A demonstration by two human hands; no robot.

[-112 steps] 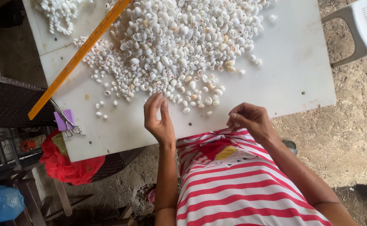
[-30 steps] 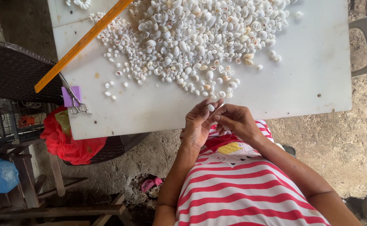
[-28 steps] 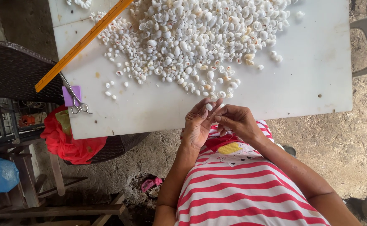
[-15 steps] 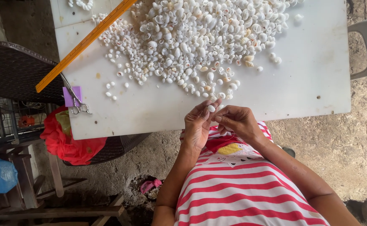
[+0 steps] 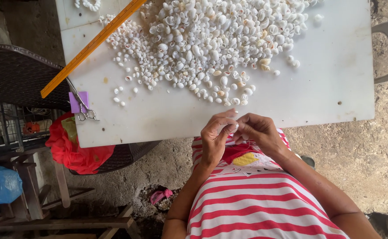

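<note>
Pinching one small white shell [image 5: 236, 127] between both hands at the near edge of the white table [image 5: 335, 88].

Closing left hand [image 5: 215, 138] fingertips on the shell, with right hand [image 5: 258, 131] fingers curled shut against it, perhaps on thread too fine to make out. Judging it light, hard, smooth, likely slippery and chippable, so best gripped across its rounded sides. Differing from seconds earlier: then hanging apart and open-fingered below the shell pile [image 5: 211, 40], now meeting, holding steady over the last second.
</note>
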